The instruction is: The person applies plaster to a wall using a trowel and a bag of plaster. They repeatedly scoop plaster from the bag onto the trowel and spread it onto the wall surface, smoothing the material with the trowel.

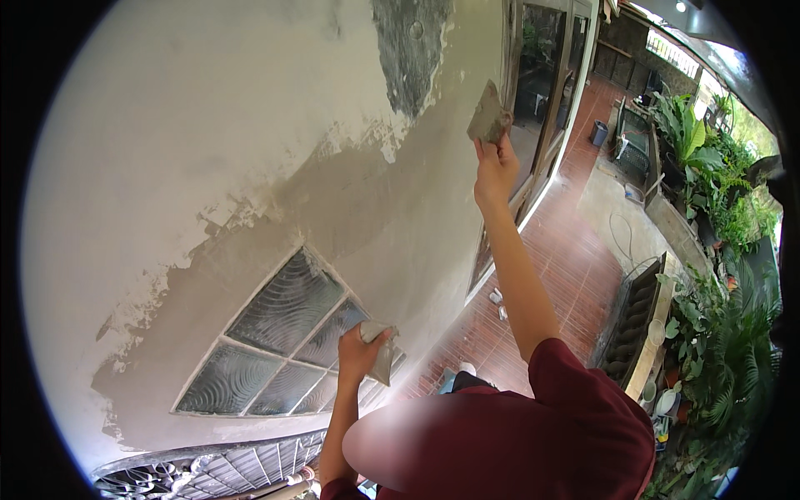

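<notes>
Our right hand (495, 171) grips a trowel (488, 121) against the wall (250, 125); left hand (358, 354) clutches another trowel (382, 350); we should press flat.

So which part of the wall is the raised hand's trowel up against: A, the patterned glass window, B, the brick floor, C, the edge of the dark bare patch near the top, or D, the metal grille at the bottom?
C: the right hand lifts a trowel to the grey plaster just beside the dark bare patch, well above the glass window.
</notes>
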`<state>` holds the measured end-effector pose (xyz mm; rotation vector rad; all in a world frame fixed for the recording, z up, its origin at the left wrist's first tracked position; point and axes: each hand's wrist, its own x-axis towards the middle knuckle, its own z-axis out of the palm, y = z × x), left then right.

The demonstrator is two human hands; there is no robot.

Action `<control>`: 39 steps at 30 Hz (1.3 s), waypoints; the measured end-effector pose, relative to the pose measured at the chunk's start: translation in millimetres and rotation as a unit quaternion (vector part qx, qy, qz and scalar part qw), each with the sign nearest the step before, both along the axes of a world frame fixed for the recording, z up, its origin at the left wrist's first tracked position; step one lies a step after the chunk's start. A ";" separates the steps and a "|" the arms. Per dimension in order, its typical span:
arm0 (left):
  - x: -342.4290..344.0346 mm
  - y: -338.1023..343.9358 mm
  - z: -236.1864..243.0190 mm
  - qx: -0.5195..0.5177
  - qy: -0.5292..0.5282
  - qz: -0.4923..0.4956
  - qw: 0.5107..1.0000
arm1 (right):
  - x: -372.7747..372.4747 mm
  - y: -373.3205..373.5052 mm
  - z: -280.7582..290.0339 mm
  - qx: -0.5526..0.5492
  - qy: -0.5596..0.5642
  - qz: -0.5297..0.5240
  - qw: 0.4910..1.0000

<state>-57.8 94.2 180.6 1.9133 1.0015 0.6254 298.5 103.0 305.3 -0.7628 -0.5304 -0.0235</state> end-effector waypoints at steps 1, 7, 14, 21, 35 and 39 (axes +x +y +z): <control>-2.5 0.5 -0.9 0.005 0.012 0.003 1.000 | 3.6 9.3 9.3 -0.007 -0.029 -0.047 0.998; -4.6 1.6 -6.1 -0.008 -0.001 0.007 1.000 | 16.5 33.8 40.3 -0.205 -0.093 -0.290 0.930; 4.7 -0.9 -17.2 -0.034 -0.005 0.009 0.999 | 28.7 64.2 30.9 -0.151 -0.167 -0.353 0.908; 12.4 8.7 -24.9 -0.034 0.010 -0.012 0.999 | 20.4 85.7 24.5 -0.135 -0.256 -0.344 0.893; 34.0 0.6 -6.5 -0.156 -0.058 -0.059 0.984 | 22.4 38.6 24.9 -0.154 -0.221 -0.384 0.883; 16.8 -5.5 -17.3 -0.247 -0.136 0.003 0.960 | 72.1 67.9 42.4 -0.212 -0.261 -0.364 0.869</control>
